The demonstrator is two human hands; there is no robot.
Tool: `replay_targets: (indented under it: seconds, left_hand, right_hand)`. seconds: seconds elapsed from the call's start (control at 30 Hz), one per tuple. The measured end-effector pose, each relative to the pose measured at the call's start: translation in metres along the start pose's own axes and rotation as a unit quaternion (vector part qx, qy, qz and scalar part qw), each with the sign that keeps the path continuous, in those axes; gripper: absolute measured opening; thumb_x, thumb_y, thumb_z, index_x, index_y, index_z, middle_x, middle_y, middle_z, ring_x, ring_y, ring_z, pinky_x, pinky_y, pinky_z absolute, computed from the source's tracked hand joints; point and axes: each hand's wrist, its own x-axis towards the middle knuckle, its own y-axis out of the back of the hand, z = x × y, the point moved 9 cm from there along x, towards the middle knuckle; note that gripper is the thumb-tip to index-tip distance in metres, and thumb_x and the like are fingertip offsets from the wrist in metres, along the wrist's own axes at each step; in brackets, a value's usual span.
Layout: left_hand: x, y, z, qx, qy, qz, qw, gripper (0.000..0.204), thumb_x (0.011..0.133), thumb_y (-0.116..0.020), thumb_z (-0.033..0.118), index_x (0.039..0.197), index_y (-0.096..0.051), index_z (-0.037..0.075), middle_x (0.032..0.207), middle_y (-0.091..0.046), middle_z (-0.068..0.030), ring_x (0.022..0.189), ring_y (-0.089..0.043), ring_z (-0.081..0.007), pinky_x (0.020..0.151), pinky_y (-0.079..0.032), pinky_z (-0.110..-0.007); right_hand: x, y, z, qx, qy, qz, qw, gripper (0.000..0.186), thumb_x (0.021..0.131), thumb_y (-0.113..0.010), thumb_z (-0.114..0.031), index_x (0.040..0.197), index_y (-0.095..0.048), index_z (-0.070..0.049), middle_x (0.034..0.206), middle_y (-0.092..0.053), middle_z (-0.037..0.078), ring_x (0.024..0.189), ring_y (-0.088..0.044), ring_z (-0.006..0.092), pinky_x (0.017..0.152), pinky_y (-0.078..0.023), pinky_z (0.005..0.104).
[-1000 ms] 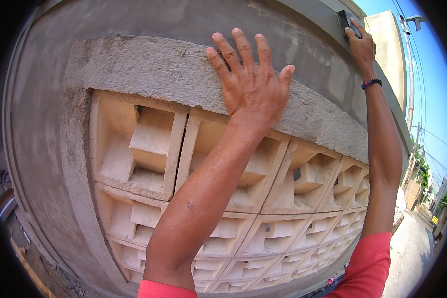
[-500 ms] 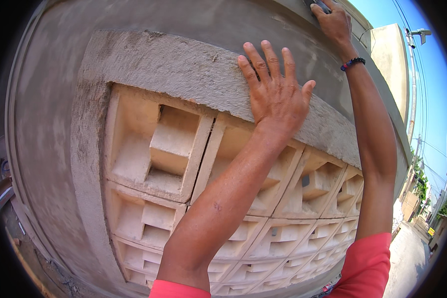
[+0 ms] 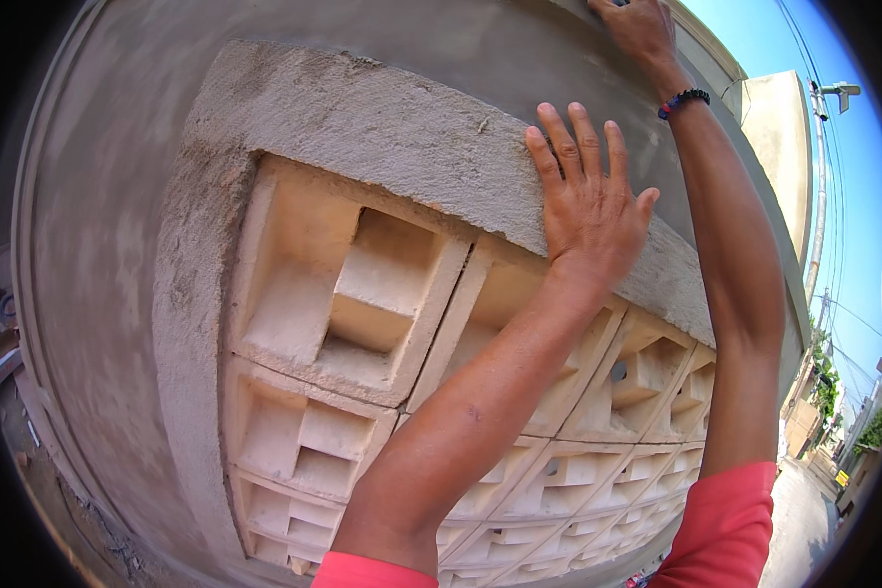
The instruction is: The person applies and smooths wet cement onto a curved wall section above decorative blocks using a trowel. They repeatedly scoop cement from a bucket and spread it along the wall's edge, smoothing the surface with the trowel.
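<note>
My left hand (image 3: 598, 211) lies flat with fingers spread on a rough grey plaster band (image 3: 363, 122), just above the cream vent blocks (image 3: 431, 245). At the top edge of the view my right hand (image 3: 645, 37) is closed on a dark hand tool (image 3: 619, 3). Most of that tool is cut off by the frame, so its kind does not show. It is up by the smoother, damp-looking grey plaster (image 3: 451, 44) of the upper wall. A dark beaded bracelet (image 3: 683, 102) circles my right wrist.
The block grille (image 3: 549, 480) has deep recesses and runs down and away to the right. A moulded wall edge (image 3: 31, 225) stands at the left, with rubble (image 3: 78, 519) on the ground below. Beyond the wall, at right, are a street (image 3: 804, 519) and a utility pole (image 3: 819, 186).
The view has shifted, so the wall sits farther right in it. My right hand has moved left along the upper wall with the tool. My left hand keeps its place on the band.
</note>
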Motion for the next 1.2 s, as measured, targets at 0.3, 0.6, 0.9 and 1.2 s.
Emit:
replay_targets:
  seconds: [0.3, 0.6, 0.9, 1.2]
  left_hand:
    - [-0.005, -0.001, 0.014, -0.024, -0.015, -0.031, 0.999, 0.069, 0.092, -0.042, 0.055, 0.144, -0.034, 0.01, 0.15, -0.022, -0.0232, 0.138, -0.008, -0.05, 0.109, 0.0, -0.063]
    - [-0.001, 0.005, 0.001, -0.022, -0.026, -0.021, 0.999, 0.07, 0.091, -0.043, 0.054, 0.143, -0.034, 0.008, 0.149, -0.022, -0.0252, 0.138, -0.007, -0.0513, 0.109, 0.0, -0.063]
    - [-0.001, 0.009, -0.004, -0.034, -0.032, -0.015, 0.999, 0.07, 0.091, -0.044, 0.051, 0.143, -0.032, 0.005, 0.148, -0.022, -0.0272, 0.137, -0.007, -0.0527, 0.11, 0.0, -0.064]
    - [-0.003, 0.001, -0.005, -0.017, -0.03, -0.042, 0.999, 0.07, 0.092, -0.042, 0.052, 0.144, -0.032, 0.006, 0.149, -0.021, -0.0261, 0.138, -0.007, -0.0519, 0.11, 0.001, -0.063]
  right_hand:
    - [-0.008, 0.016, 0.082, -0.062, -0.11, -0.072, 0.989, 0.041, 0.084, -0.061, -0.032, 0.123, -0.06, -0.018, 0.111, -0.066, 0.015, 0.101, -0.063, 0.029, 0.092, -0.047, 0.0363]
    - [0.0, 0.002, 0.037, -0.062, 0.046, -0.061, 0.995, 0.044, 0.084, -0.062, -0.036, 0.126, -0.06, -0.022, 0.108, -0.067, 0.014, 0.097, -0.064, 0.0263, 0.086, -0.048, 0.0359]
    - [0.033, -0.048, -0.06, -0.009, 0.066, -0.008, 0.998, 0.042, 0.082, -0.062, -0.036, 0.119, -0.063, -0.016, 0.103, -0.068, 0.017, 0.097, -0.064, 0.0308, 0.088, -0.048, 0.0371]
    - [0.006, -0.009, 0.059, -0.049, -0.12, -0.04, 0.991, 0.045, 0.08, -0.062, -0.036, 0.123, -0.062, -0.023, 0.109, -0.066, 0.017, 0.1, -0.063, 0.0319, 0.087, -0.048, 0.0378]
